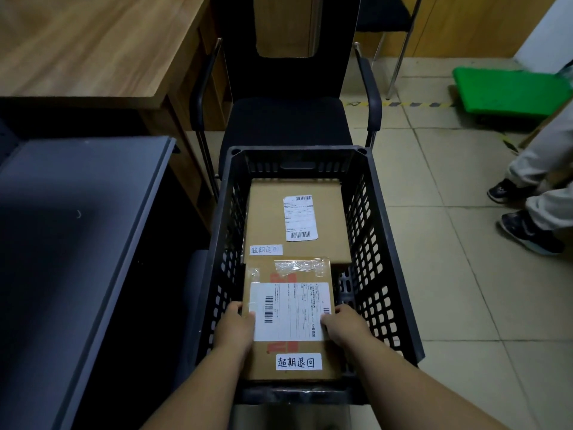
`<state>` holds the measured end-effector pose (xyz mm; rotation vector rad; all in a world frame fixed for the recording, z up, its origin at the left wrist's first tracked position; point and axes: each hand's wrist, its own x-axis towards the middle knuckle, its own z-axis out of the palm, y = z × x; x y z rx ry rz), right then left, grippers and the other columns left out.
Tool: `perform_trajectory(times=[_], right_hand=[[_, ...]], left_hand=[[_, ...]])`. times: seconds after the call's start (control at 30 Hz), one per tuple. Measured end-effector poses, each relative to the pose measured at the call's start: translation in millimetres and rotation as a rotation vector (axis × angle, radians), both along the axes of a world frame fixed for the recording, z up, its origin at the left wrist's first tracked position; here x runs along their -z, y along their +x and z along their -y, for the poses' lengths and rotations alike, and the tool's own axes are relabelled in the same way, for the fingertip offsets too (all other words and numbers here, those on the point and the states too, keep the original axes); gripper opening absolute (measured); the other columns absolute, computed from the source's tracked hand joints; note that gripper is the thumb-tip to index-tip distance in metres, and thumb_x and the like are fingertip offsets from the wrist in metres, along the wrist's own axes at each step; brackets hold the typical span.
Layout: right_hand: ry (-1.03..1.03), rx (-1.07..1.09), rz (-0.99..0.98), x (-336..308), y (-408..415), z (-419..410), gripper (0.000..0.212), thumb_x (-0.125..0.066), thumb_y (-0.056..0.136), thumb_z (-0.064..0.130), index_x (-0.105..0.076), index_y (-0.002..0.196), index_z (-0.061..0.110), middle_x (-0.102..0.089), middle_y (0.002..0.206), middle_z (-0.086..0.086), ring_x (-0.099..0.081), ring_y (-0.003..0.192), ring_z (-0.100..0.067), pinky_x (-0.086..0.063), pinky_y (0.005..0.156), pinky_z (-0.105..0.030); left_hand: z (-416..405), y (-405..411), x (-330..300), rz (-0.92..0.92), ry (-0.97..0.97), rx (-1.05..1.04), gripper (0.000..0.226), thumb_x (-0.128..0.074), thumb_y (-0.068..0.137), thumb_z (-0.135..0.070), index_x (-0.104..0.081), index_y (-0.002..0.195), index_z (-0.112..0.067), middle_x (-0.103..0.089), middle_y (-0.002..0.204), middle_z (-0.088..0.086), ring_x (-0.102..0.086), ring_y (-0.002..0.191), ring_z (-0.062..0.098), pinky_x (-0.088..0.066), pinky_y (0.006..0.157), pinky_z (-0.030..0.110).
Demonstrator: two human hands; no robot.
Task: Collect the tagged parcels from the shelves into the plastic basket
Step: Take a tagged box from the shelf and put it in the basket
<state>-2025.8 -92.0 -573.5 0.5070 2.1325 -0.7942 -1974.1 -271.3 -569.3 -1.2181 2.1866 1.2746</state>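
Head view. One black basket, holding two cardboard parcels: far parcel flat on the bottom, near parcel overlapping its near edge. Each carries one shipping label and one handwritten white tag. Left hand and right hand grip the near parcel's sides, fingers curled over its edges. One black chair behind. One grey shelf left.

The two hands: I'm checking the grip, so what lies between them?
In the head view, the near parcel lies between the left hand and right hand, which grip its side edges inside the plastic basket.
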Motion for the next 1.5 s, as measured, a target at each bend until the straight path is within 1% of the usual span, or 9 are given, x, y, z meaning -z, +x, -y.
perform_trajectory(times=[0.1, 0.23, 0.33, 0.5, 0.6, 0.73, 0.87, 1.33, 1.5], right_hand=[[0.004, -0.003, 0.019, 14.2, -3.0, 3.4, 0.033, -0.047, 0.092, 0.026, -0.054, 0.122, 0.014, -0.064, 0.117, -0.005, -0.062, 0.101, -0.022, -0.049, 0.079, -0.03], [0.023, -0.004, 0.049, 31.7, -6.7, 6.8, 0.034, -0.048, 0.09, 0.023, -0.054, 0.122, 0.013, -0.064, 0.117, -0.007, -0.062, 0.104, -0.026, -0.051, 0.092, -0.038], [0.049, -0.035, 0.054, 42.1, -10.1, 9.2, 0.033, -0.048, 0.09, 0.022, -0.054, 0.121, 0.011, -0.063, 0.12, -0.008, -0.06, 0.107, -0.026, -0.05, 0.091, -0.034], [0.059, -0.072, 0.074, 55.8, -14.7, 9.5, 0.031, -0.05, 0.091, 0.025, -0.06, 0.116, 0.009, -0.065, 0.116, -0.007, -0.062, 0.104, -0.024, -0.05, 0.083, -0.031], [0.073, -0.062, 0.087, 63.3, -17.7, 10.5, 0.031, -0.05, 0.092, 0.025, -0.061, 0.115, 0.007, -0.065, 0.115, -0.008, -0.062, 0.103, -0.024, -0.051, 0.086, -0.031], [0.092, -0.072, 0.106, 71.8, -18.5, 12.7, 0.034, -0.048, 0.094, 0.029, -0.061, 0.117, 0.007, -0.065, 0.116, -0.009, -0.062, 0.104, -0.025, -0.052, 0.091, -0.035], [0.098, -0.077, 0.114, 79.6, -17.5, 13.7, 0.038, -0.047, 0.095, 0.031, -0.06, 0.122, 0.007, -0.064, 0.122, -0.01, -0.061, 0.109, -0.026, -0.05, 0.095, -0.038], [0.079, -0.066, 0.115, 91.0, -25.3, 18.1, 0.029, -0.053, 0.093, 0.026, -0.062, 0.115, 0.009, -0.066, 0.116, -0.009, -0.063, 0.105, -0.025, -0.052, 0.092, -0.036], [0.065, -0.053, 0.092, 86.7, -21.7, 18.3, 0.029, -0.053, 0.092, 0.026, -0.063, 0.114, 0.01, -0.067, 0.115, -0.009, -0.063, 0.104, -0.026, -0.052, 0.091, -0.036]], left_hand=[[3.0, -4.0, 11.9, 0.027, 0.0, -0.01, 0.028, -0.046, 0.096, -0.018, -0.052, 0.123, -0.013, -0.065, 0.11, 0.01, -0.058, 0.086, 0.024, -0.047, 0.072, 0.029], [6.9, -11.4, 29.0, 0.094, -0.017, -0.007, 0.026, -0.048, 0.095, -0.017, -0.054, 0.119, -0.011, -0.064, 0.112, 0.012, -0.059, 0.093, 0.028, -0.05, 0.083, 0.033], [10.1, -16.1, 40.1, 0.126, -0.019, -0.014, 0.024, -0.048, 0.095, -0.017, -0.055, 0.117, -0.008, -0.064, 0.112, 0.014, -0.058, 0.089, 0.027, -0.048, 0.078, 0.031], [14.2, -20.5, 54.0, 0.168, -0.042, 0.012, 0.026, -0.048, 0.096, -0.021, -0.056, 0.115, -0.005, -0.063, 0.115, 0.015, -0.059, 0.096, 0.029, -0.047, 0.082, 0.032], [15.6, -22.8, 60.0, 0.188, -0.053, 0.022, 0.026, -0.046, 0.097, -0.021, -0.056, 0.114, -0.004, -0.063, 0.113, 0.015, -0.058, 0.091, 0.027, -0.049, 0.079, 0.032], [16.7, -26.0, 67.3, 0.217, -0.053, 0.033, 0.026, -0.047, 0.096, -0.02, -0.057, 0.113, -0.003, -0.063, 0.114, 0.016, -0.06, 0.101, 0.032, -0.052, 0.087, 0.037], [16.8, -28.5, 74.2, 0.234, -0.048, 0.028, 0.026, -0.047, 0.096, -0.017, -0.056, 0.114, -0.001, -0.062, 0.114, 0.016, -0.06, 0.101, 0.032, -0.052, 0.085, 0.035], [11.9, -33.6, 84.0, 0.292, -0.174, 0.029, 0.029, -0.042, 0.099, -0.017, -0.053, 0.122, -0.004, -0.05, 0.126, 0.02, -0.052, 0.113, 0.036, -0.044, 0.091, 0.037], [14.6, -33.7, 85.0, 0.302, -0.161, 0.059, 0.03, -0.045, 0.098, -0.019, -0.054, 0.12, -0.001, -0.055, 0.124, 0.019, -0.054, 0.112, 0.035, -0.047, 0.094, 0.038]])
